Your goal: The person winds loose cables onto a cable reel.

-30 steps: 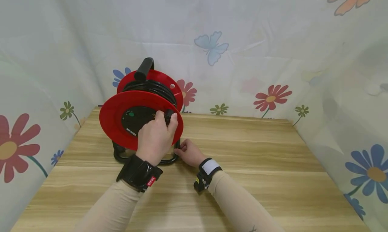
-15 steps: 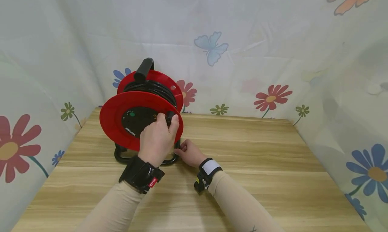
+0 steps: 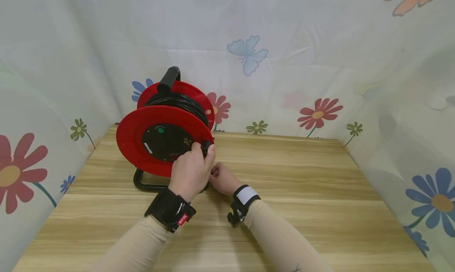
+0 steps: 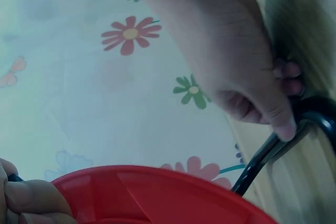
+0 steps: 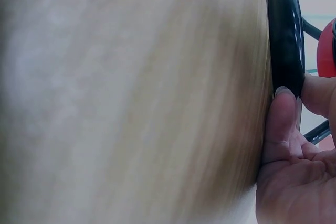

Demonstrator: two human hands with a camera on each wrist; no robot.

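A red cable reel [image 3: 129, 135], wound with black cable [image 3: 177, 102], stands on the wooden table in the head view. My left hand [image 3: 190, 173] grips the black crank knob [image 3: 206, 144] at the right of the reel's front disc and covers part of that disc. Low at the reel's right side, my right hand [image 3: 224, 180] holds the black tubular stand [image 3: 145, 186]. In the right wrist view its thumb and fingers pinch the stand's tube [image 5: 286, 35] close to the tabletop. The left wrist view shows the same right hand [image 4: 231, 51] on the bent tube.
A black carry handle [image 3: 168, 80] rises over the reel. Behind and at both sides hangs a pale curtain [image 3: 284, 66] printed with flowers and butterflies. The wooden tabletop [image 3: 302, 185] stretches to the right of the reel.
My left hand has moved right and slightly down with the knob. The reel has turned clockwise, its green spot and lettering shifting round. The right hand stays on the stand.
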